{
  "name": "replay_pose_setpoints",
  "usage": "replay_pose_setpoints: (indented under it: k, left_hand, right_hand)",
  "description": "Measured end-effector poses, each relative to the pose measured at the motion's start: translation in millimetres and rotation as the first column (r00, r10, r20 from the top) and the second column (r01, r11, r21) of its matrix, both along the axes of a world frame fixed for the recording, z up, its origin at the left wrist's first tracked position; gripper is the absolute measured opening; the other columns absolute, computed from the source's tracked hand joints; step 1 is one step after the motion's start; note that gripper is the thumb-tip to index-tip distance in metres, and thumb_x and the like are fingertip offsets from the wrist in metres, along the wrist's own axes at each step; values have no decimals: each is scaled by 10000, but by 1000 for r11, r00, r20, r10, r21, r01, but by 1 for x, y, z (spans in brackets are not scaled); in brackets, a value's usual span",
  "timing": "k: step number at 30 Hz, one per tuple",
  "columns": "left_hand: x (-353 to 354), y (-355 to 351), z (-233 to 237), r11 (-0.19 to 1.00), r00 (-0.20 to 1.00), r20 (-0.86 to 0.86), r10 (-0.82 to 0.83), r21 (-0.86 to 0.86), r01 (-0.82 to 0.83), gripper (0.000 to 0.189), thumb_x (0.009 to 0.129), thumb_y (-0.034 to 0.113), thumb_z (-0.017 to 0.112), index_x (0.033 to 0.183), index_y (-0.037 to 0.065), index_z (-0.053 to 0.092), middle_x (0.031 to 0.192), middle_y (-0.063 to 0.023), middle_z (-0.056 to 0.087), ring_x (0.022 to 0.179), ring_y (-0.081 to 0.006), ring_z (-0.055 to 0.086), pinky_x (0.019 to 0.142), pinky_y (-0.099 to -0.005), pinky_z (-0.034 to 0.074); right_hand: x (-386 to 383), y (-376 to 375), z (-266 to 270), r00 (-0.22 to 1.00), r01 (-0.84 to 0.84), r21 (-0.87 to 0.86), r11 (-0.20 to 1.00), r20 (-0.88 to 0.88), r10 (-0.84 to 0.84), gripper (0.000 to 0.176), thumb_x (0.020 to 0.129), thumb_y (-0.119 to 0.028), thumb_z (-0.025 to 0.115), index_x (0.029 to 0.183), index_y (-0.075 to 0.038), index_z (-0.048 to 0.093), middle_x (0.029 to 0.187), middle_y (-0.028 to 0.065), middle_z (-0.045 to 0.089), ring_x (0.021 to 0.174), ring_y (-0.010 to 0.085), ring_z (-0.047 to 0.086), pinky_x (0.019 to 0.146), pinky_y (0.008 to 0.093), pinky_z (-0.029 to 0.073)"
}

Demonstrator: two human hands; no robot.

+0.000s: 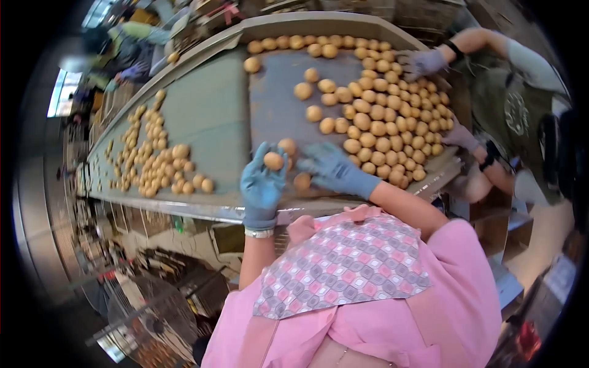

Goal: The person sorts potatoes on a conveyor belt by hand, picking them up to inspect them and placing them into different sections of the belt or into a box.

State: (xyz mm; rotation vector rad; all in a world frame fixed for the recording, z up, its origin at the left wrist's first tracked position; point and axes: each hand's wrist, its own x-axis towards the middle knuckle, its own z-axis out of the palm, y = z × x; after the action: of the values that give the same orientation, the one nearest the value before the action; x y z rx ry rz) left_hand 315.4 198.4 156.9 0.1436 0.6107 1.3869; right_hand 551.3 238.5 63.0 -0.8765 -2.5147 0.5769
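My left hand [261,184], in a blue glove, is turned palm up with its fingers curled around a round yellow-brown potato [273,161]. Right beside it, another potato [286,146] shows near the fingertips. My right hand [331,167], also blue-gloved and a little blurred, reaches across the grey belt [279,98] with fingers spread, palm down. A blurred potato [302,181] lies by its wrist side, close to the near edge. To the right of my right hand, a dense pile of potatoes [383,126] covers the belt.
A co-worker's gloved hands [423,63] rest at the pile's right edge. More potatoes [165,162] lie on the green belt [208,116] at the left. A metal rail [202,210] runs along the near side. Another person [132,46] stands at the far left.
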Motion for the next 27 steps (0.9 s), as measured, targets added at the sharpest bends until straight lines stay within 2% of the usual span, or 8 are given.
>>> replay_pose_setpoints:
  k: [2, 6, 10, 15, 16, 17, 19, 27]
  left_hand:
    - [13, -6, 4, 997, 951, -303, 56, 71, -36, 545, 1042, 171, 580, 1547, 11, 453, 1444, -174, 572, 1404, -340, 511, 1228, -474, 413]
    - [-39, -55, 35, 845, 485, -692, 534, 443, -300, 411, 1061, 113, 539, 1450, -15, 501, 1421, -133, 536, 1291, -248, 568, 1129, -393, 496]
    - [-178, -128, -61, 722, 90, -868, 489, 344, -601, 394, 1064, 161, 582, 1427, 18, 525, 1270, -101, 618, 1143, -180, 597, 1029, -340, 511]
    - [-319, -211, -196, 812, 482, -874, -67, -328, -482, 537, 1076, 283, 543, 1532, 11, 461, 1361, -114, 625, 1155, -275, 610, 1026, -389, 514]
    - [-334, -203, -208, 774, 805, -560, 194, -417, -477, 625, 1055, 328, 567, 1571, 4, 427, 1387, -143, 632, 1145, -334, 615, 1024, -375, 518]
    - [-282, -179, -171, 569, 412, -810, 417, -121, -814, 645, 1070, 321, 591, 1581, -8, 377, 1508, -197, 536, 1265, -369, 593, 1082, -451, 498]
    - [-239, -131, -97, 570, -323, -935, -150, 185, -801, 722, 1048, 322, 628, 1580, -57, 319, 1546, -301, 444, 1377, -398, 515, 1149, -479, 442]
    - [-69, 11, 7, 896, -622, -717, 314, 441, -57, 640, 1025, 187, 638, 1576, -9, 379, 1578, -206, 407, 1474, -346, 389, 1237, -488, 307]
  right_hand:
    - [29, 6, -4, 863, 278, -132, 952, -402, -307, 473, 939, -99, 674, 1405, -57, 603, 1405, 154, 631, 1290, 336, 606, 1066, 428, 496]
    - [109, -16, 49, 870, 413, -82, 907, -260, -420, 389, 968, -70, 669, 1355, -41, 670, 1292, 172, 709, 1218, 335, 663, 1054, 423, 513]
    - [166, -71, 14, 868, 474, -116, 873, -108, -485, 358, 963, -61, 667, 1320, -53, 693, 1284, 144, 719, 1193, 315, 678, 1041, 409, 523]
    - [160, -83, 12, 875, 470, -140, 872, -54, -480, 307, 962, -83, 657, 1262, -64, 722, 1206, 133, 749, 1103, 319, 710, 992, 425, 546]
    - [161, -80, 11, 873, 468, -148, 871, -78, -482, 301, 965, -90, 653, 1256, -63, 725, 1196, 136, 751, 1089, 321, 713, 980, 429, 551]
    - [159, -81, 12, 867, 462, -213, 861, -97, -489, 279, 978, -101, 640, 1238, -59, 732, 1180, 141, 752, 1082, 325, 713, 951, 434, 559]
    - [157, -76, 7, 888, 428, -200, 881, -87, -451, 274, 980, -103, 636, 1231, -57, 735, 1172, 144, 751, 1071, 329, 714, 944, 435, 560]
    - [103, 30, 14, 826, 551, 128, 825, -225, -517, 295, 933, -77, 639, 1216, -88, 722, 1212, 116, 717, 1119, 304, 659, 970, 421, 542]
